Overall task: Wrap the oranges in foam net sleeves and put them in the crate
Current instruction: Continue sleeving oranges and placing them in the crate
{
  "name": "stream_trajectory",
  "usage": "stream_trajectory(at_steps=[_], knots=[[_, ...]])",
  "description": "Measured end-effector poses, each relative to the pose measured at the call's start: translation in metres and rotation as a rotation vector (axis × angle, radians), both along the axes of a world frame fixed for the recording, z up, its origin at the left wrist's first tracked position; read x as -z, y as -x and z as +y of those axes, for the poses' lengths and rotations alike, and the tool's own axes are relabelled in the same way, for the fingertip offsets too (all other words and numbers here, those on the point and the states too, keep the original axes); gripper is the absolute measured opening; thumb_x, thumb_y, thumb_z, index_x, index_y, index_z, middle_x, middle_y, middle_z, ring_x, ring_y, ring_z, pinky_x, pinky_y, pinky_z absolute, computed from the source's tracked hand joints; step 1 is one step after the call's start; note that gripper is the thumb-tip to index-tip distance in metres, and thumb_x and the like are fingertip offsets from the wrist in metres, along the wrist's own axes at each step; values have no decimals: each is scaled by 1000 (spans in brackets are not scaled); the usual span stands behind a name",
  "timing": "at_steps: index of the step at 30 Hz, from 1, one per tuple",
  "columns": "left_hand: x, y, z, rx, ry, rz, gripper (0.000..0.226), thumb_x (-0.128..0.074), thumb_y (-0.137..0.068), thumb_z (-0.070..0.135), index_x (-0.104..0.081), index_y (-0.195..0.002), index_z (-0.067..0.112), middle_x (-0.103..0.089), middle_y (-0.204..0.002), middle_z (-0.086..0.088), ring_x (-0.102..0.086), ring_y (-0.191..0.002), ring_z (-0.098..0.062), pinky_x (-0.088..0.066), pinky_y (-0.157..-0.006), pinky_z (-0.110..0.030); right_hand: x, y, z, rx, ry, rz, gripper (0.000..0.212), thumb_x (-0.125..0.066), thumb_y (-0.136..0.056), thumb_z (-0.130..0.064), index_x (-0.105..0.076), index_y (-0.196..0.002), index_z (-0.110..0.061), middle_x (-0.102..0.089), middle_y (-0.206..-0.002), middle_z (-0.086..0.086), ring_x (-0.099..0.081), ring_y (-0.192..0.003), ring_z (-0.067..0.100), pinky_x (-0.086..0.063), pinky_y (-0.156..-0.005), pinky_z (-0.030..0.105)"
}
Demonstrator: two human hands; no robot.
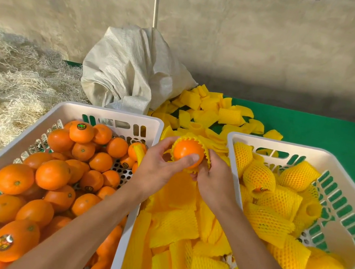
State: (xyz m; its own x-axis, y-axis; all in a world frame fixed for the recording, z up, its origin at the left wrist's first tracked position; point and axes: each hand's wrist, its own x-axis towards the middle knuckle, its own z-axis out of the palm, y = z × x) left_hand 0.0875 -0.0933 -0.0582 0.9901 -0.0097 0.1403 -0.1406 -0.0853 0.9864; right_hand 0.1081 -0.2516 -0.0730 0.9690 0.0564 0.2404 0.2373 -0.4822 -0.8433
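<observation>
An orange [187,152] is held above the gap between two white crates, partly seated in a yellow foam net sleeve [191,172]. The sleeve's open mouth is turned up and away from the person, its scalloped rim ringing the bare top of the fruit; its long axis cannot be told. The left hand [159,166] is curled round the sleeve's left side, thumb pressed on the orange. The right hand [213,180] grips the sleeve from the right and below, fingers curled under it. Loose flat sleeves [177,240] are heaped in the gap directly beneath. The left crate [114,115] is filled with bare oranges. The right crate [271,145] holds wrapped oranges [283,199], with its perforated floor showing at the near right side.
</observation>
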Motion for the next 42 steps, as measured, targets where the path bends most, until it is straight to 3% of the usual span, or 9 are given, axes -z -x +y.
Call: stream_trajectory(at_steps=[5,11,16,23,28,31,34,38,42], knots=[[2,5,2,-190,-313,-158,58,-68,-75,78,-56,-113,36,-68,-99,15,-68,-86,-2,-53,-64,-16,-16,6,-3,-8,144,-58,38,-48,-107,-27,-51,-144,-24,-66,-125,0,-68,-106,21,-59,-88,37],[7,-2,7,-357,-272,-177,61,-82,-68,65,-43,-108,40,-65,-93,8,-67,-74,-9,-55,-53,-28,-26,13,3,-19,297,-168,41,-49,-105,-17,-52,-145,-18,-69,-117,9,-63,-105,25,-47,-81,29],[6,-5,7,-357,-169,-196,68,-72,-81,53,-42,-141,39,-58,-130,0,-60,-117,-18,-56,-92,-39,-31,25,18,-10,297,-280,39,-50,-106,-25,-55,-142,-14,-67,-133,6,-63,-117,23,-50,-89,30],[2,-6,-4,-40,369,224,67,-76,-78,36,-44,-137,31,-67,-131,-14,-69,-117,-27,-56,-103,-48,-18,17,15,13,226,-70,45,-44,-106,-23,-40,-151,-20,-57,-140,4,-56,-124,23,-51,-96,35],[8,-4,0,-101,-229,-91,83,-87,-80,45,-43,-150,29,-59,-131,12,-57,-120,-1,-49,-98,-22,-22,11,2,-16,231,-91,49,-48,-103,-9,-44,-152,-19,-56,-145,4,-52,-130,23,-48,-105,37],[9,-4,5,-235,-386,-264,86,-85,-75,54,-48,-147,26,-56,-135,9,-53,-125,-3,-47,-101,-23,-24,10,3,-12,202,-133,44,-53,-101,-7,-54,-145,-14,-63,-135,7,-59,-119,21,-51,-92,24],[6,-4,10,-345,-343,-206,84,-78,-70,59,-52,-142,24,-63,-125,6,-62,-112,-11,-57,-91,-35,-23,13,9,-20,205,-173,36,-58,-101,-16,-63,-135,-12,-72,-112,6,-64,-92,14,-37,-68,2],[5,-4,12,-470,-229,-212,68,-72,-77,56,-50,-134,27,-63,-114,14,-64,-101,0,-54,-80,-18,-26,19,23,-16,240,-327,13,-64,-95,-18,-71,-99,-7,-59,-73,-4,-51,-60,11,-36,-53,17],[7,-5,10,-496,-222,-222,57,-68,-87,59,-46,-126,24,-60,-117,4,-62,-105,-10,-52,-83,-23,-26,26,26,-23,199,-442,15,-66,-93,-23,-67,-86,-9,-63,-69,-4,-58,-58,13,-48,-51,28]])
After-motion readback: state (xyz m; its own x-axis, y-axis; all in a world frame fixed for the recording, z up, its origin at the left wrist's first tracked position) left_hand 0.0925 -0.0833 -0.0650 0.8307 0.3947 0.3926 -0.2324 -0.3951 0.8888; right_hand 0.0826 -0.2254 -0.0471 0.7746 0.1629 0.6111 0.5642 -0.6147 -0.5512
